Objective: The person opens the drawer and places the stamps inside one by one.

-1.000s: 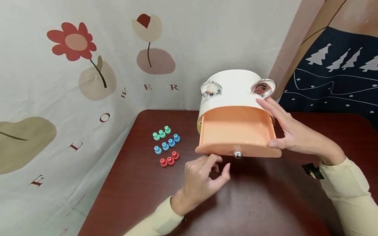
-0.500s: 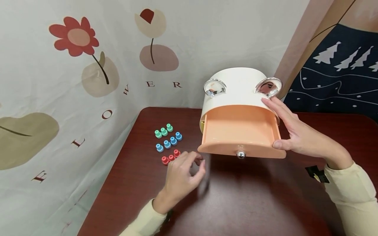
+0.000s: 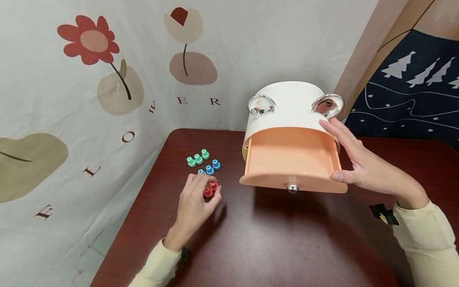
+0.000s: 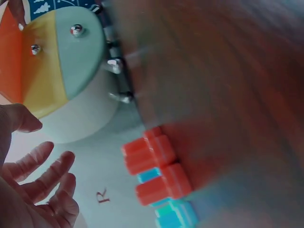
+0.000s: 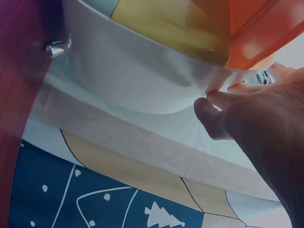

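Note:
A white rounded cabinet (image 3: 290, 101) has its peach top drawer (image 3: 287, 157) pulled out, with a round silver knob (image 3: 292, 187) on the drawer front. My right hand (image 3: 369, 167) rests its straight fingers on the cabinet's right side, its thumb touching the end of the drawer front. My left hand (image 3: 193, 203) hovers over the small red stepped pegs (image 3: 208, 192), thumb and fingers spread around them. In the left wrist view its fingers (image 4: 52, 175) hold nothing, and red pegs (image 4: 164, 185) stand to their right. Part of the red row is hidden behind this hand.
Blue pegs (image 3: 210, 170) and green pegs (image 3: 198, 159) stand in rows just beyond the left hand. Yellow and green drawers (image 4: 80, 57) sit shut below the top one. Black tape (image 3: 383, 213) is near the right sleeve, and a printed cloth (image 3: 229, 48) hangs behind the table.
My left hand has moved left from beneath the drawer front to the red pegs. The right hand keeps its place on the cabinet, and the drawer stays out.

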Demonstrator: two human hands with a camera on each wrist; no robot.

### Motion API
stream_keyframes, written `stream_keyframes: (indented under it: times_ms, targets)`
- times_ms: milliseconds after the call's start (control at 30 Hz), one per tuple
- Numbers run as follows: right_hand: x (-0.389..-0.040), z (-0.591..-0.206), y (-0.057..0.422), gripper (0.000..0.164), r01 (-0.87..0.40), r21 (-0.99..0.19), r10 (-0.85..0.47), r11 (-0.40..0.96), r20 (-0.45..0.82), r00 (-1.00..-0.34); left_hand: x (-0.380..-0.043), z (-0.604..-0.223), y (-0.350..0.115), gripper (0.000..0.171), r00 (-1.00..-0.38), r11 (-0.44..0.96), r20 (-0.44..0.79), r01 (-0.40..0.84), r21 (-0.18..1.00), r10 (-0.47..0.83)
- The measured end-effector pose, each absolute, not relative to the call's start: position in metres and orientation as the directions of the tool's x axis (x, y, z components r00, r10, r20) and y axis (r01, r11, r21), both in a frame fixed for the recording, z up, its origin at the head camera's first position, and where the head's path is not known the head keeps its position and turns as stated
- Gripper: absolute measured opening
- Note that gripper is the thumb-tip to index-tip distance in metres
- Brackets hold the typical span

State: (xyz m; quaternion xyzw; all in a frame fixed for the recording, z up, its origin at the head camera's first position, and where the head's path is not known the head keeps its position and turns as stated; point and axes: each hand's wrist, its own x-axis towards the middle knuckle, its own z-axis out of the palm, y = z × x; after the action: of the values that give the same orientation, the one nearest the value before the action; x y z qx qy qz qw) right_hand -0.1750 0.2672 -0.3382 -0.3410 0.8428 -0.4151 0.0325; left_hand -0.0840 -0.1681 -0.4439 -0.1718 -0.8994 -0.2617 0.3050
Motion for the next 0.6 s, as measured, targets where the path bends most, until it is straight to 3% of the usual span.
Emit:
stream_keyframes:
  times_ms: [167,600]
  targets:
    - [-0.173,-0.337,0.268,0.111,-0.544,-0.718,-0.605,0.434,0.215,-0.767,-0.086,-0.451,-0.171,0.031,-0.816,0.842,0.565,0.387,0.376,0.122]
    - [-0.172,-0.334,0.269,0.109,-0.54,-0.713,-0.609,0.447,0.199,-0.767,-0.1,-0.456,-0.181,0.024,-0.925,0.874,0.376,0.228,0.429,0.057]
